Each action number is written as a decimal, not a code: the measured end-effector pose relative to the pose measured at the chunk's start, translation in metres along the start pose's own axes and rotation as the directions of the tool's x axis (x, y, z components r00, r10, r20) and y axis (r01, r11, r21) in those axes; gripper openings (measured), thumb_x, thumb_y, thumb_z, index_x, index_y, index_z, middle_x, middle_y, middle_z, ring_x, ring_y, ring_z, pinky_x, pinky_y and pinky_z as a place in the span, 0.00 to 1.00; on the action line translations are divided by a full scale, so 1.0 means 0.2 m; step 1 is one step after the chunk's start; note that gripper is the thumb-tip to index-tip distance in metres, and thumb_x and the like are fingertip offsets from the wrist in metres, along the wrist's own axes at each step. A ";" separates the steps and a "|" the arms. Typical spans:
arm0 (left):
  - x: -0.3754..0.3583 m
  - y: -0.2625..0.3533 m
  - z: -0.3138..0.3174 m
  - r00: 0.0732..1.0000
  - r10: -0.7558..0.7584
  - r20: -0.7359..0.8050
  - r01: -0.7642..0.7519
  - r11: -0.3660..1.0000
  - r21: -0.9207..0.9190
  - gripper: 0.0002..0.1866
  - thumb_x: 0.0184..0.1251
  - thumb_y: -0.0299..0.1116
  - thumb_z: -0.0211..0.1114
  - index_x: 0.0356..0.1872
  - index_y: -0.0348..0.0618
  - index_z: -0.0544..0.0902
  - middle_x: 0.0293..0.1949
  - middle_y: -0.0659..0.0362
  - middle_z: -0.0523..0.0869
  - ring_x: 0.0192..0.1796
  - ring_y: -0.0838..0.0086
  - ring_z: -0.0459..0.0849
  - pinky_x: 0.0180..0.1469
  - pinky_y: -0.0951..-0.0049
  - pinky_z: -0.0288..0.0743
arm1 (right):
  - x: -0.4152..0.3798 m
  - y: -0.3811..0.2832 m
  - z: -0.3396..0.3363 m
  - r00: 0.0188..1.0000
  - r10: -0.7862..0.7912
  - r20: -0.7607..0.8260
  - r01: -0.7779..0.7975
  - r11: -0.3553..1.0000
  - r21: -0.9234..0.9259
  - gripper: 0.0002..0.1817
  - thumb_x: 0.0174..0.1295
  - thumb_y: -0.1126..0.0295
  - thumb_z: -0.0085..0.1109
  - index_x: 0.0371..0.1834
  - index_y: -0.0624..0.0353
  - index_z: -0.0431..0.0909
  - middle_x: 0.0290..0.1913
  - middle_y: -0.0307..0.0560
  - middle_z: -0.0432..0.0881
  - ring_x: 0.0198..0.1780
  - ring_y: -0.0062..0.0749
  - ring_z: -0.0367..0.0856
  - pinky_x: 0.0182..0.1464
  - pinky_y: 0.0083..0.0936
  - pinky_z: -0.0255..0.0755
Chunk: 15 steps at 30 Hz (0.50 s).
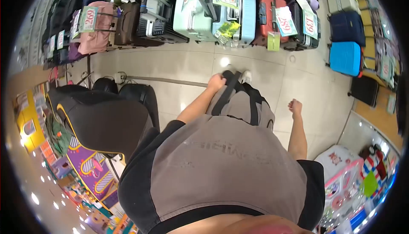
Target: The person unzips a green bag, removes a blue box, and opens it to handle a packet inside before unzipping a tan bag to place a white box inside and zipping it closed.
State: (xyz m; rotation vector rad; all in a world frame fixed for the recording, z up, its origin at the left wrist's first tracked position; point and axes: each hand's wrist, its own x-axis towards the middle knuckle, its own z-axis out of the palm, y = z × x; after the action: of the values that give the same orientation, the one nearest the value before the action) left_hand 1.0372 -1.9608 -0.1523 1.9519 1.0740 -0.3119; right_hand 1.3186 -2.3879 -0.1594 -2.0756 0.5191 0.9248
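My left hand [217, 82] is curled into a loose fist beside my left thigh, close to the grey and black trousers [238, 99]. I see nothing in it. My right hand [295, 106] hangs out to the right over the tiled floor, apart from my body. Its fingers are curled in, and no object shows in them. Beyond my feet stands a row of suitcases, among them a mint green suitcase [194, 25], a light blue suitcase [247, 16] and a red suitcase [266, 14]. One white shoe [246, 76] shows below the trousers.
A black padded chair [102, 119] stands close on my left. At the right are a bright blue suitcase [345, 58] and a navy suitcase [347, 27]. A pink bag [97, 31] sits at the far left. Price signs, such as one sign [284, 21], hang on the luggage.
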 end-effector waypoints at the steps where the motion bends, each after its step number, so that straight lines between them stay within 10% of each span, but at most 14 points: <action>1: 0.02 0.07 -0.02 0.997 0.038 0.068 -0.039 0.999 0.011 0.20 0.59 0.43 0.61 0.41 0.34 0.86 0.45 0.39 0.88 0.51 0.47 0.86 0.56 0.53 0.79 | 0.03 -0.11 -0.04 0.998 -0.054 0.017 0.054 0.998 0.008 0.14 0.69 0.62 0.52 0.26 0.57 0.75 0.21 0.40 0.77 0.22 0.23 0.76 0.23 0.20 0.66; 7: 0.18 0.25 0.02 0.972 0.067 0.227 -0.099 0.986 0.132 0.19 0.57 0.42 0.61 0.40 0.36 0.87 0.43 0.39 0.88 0.50 0.47 0.86 0.56 0.53 0.79 | 0.23 -0.34 0.10 0.983 -0.163 0.088 0.158 0.986 0.055 0.13 0.68 0.64 0.49 0.28 0.57 0.77 0.25 0.42 0.79 0.24 0.24 0.76 0.25 0.23 0.69; 12: 0.12 0.25 0.17 0.995 -0.096 -0.029 0.089 0.978 -0.191 0.19 0.61 0.42 0.59 0.40 0.36 0.87 0.45 0.39 0.87 0.53 0.45 0.84 0.58 0.54 0.77 | 0.06 -0.39 0.69 0.875 -0.252 0.413 0.350 0.920 -0.179 0.13 0.69 0.64 0.52 0.34 0.61 0.81 0.27 0.43 0.81 0.27 0.27 0.79 0.31 0.28 0.75; 15: -0.02 0.25 0.25 0.991 -0.116 0.060 0.126 0.970 -0.207 0.19 0.62 0.43 0.58 0.41 0.38 0.87 0.46 0.41 0.87 0.54 0.45 0.83 0.59 0.54 0.76 | -0.14 -0.37 0.92 0.660 -0.278 0.698 0.724 0.484 -0.491 0.18 0.65 0.59 0.56 0.38 0.67 0.84 0.35 0.61 0.86 0.38 0.51 0.86 0.42 0.45 0.79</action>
State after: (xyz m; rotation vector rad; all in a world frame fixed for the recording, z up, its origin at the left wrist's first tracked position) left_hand 1.0825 -2.0140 -0.1520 1.6874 1.1493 -0.2966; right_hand 1.2662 -2.1957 -0.1784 -2.2578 -0.9729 1.3856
